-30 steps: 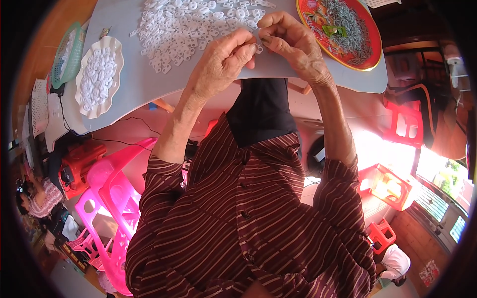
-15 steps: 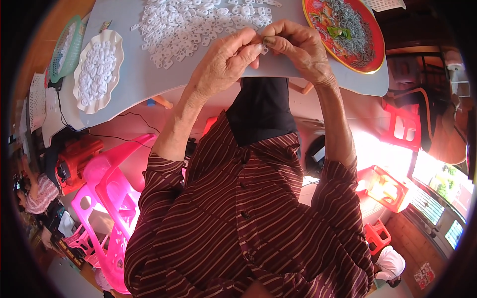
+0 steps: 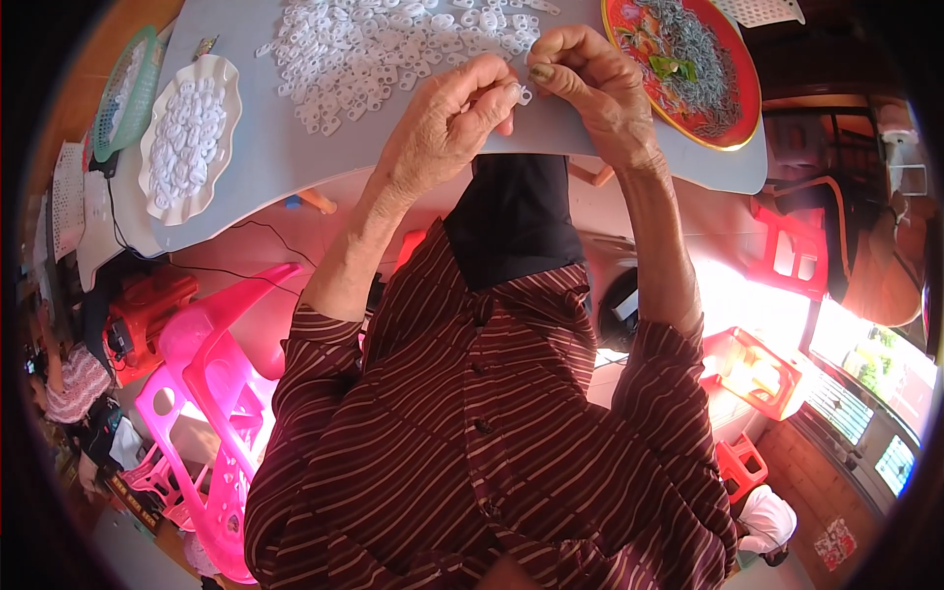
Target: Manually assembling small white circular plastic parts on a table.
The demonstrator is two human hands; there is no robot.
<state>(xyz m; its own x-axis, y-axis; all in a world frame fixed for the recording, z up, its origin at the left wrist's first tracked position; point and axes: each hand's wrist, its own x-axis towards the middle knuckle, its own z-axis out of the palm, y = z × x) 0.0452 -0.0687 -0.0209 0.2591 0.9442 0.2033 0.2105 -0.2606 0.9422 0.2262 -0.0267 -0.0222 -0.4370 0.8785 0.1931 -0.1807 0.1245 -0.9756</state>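
Poking out from between the thumb and forefinger of the left hand (image 3: 438,128), a small white piece (image 3: 525,92) is pinched just above the near edge of the blue-grey table (image 3: 270,147). Its ringed end is turned to the right, toward the right hand (image 3: 610,103), and slightly toward the person's body. The other end is covered by the left fingertips, so the full run of its long axis cannot be told; only the exposed part is seen to point rightward, away from the left palm.

The right hand is raised just beside it, apart from the ring, with thumb and forefinger bent toward each other and their tips turned left. Whether anything is gripped between those tips cannot be told.

Beyond the hands, loose white pieces (image 3: 364,59) are spread over the table with their long axes set at many angles, no single direction being shared. At the left, a white wavy-rimmed dish (image 3: 231,108) is filled with white pieces; its length is laid from the far side toward the near side, leaning a little leftward at the near end. Next to it a green basket (image 3: 146,103) is placed. At the right, slender grey pieces (image 3: 698,74) are heaped, pointing every way, on a red plate (image 3: 744,123) edged in gold.
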